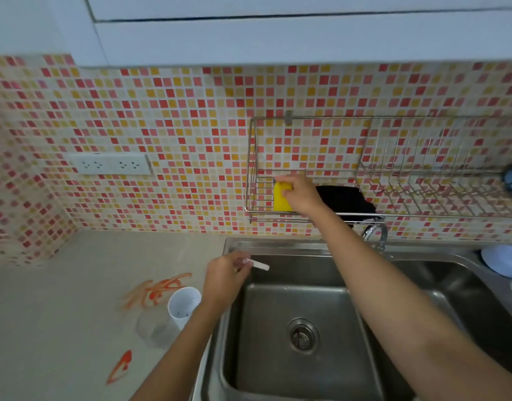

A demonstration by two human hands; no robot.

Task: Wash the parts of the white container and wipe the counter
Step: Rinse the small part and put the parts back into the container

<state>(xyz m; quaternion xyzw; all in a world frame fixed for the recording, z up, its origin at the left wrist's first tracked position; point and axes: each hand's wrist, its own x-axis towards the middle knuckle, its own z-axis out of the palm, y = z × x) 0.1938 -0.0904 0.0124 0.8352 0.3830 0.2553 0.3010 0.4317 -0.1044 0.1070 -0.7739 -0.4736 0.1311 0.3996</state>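
A person stands at a steel sink (306,287). The right hand (299,195) reaches up into a wire wall rack (253,169), its grip closing around the top of a yellow sponge (280,202). The left hand (224,277) hovers over the sink's near-left rim, its grip pinching a small flat white part (260,265). Just left of that hand, the white container (182,308) stands upright on the worktop (60,314), near orange smears (159,289). The lightly pinched part could slip into the basin, and the left forearm could knock the cup over.
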